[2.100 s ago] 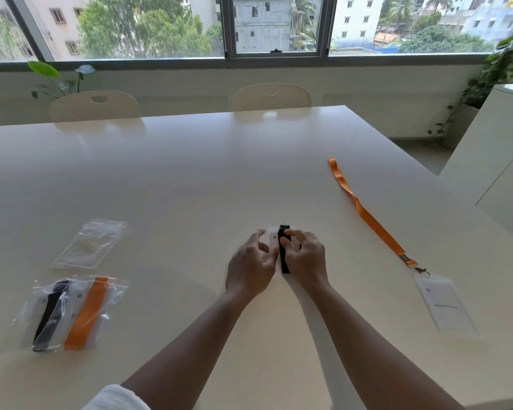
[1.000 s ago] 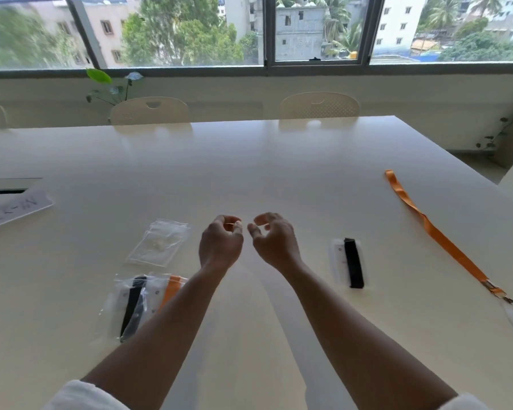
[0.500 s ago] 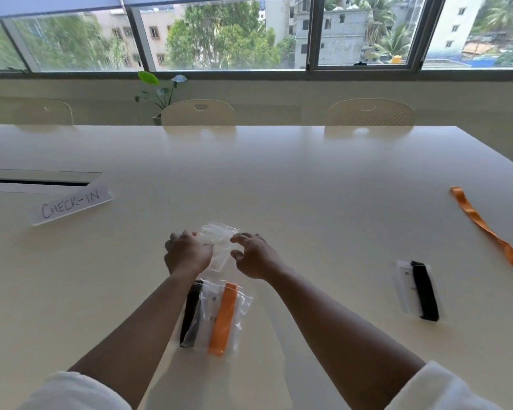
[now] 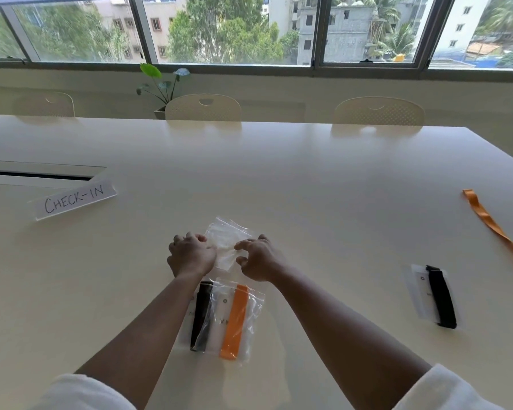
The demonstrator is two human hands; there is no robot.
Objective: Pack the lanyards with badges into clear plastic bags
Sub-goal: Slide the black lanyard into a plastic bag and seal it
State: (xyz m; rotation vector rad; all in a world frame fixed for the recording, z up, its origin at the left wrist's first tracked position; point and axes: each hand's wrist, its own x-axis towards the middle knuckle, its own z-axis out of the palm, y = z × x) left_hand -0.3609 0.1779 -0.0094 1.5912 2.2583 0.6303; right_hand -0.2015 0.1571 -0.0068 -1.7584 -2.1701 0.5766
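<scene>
Table (image 4: pixel 308 187) pale, wide | orange lanyard (image 4: pixel 498 232) at 3 o'clock | filled bags (image 4: pixel 228 318) at 6, below the hands | folded black lanyard with badge (image 4: pixel 436 294) at 4 | empty clear bag (image 4: pixel 227 244) at centre, left hand (image 4: pixel 191 257) and right hand (image 4: pixel 259 260) each pinching a side | CHECK-IN sign (image 4: pixel 74 198) at 10.

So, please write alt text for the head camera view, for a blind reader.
Both hands, left hand and right hand, hold an empty clear bag over a white table. Two packed bags lie nearer the person; a folded black lanyard with badge waits at right.
</scene>
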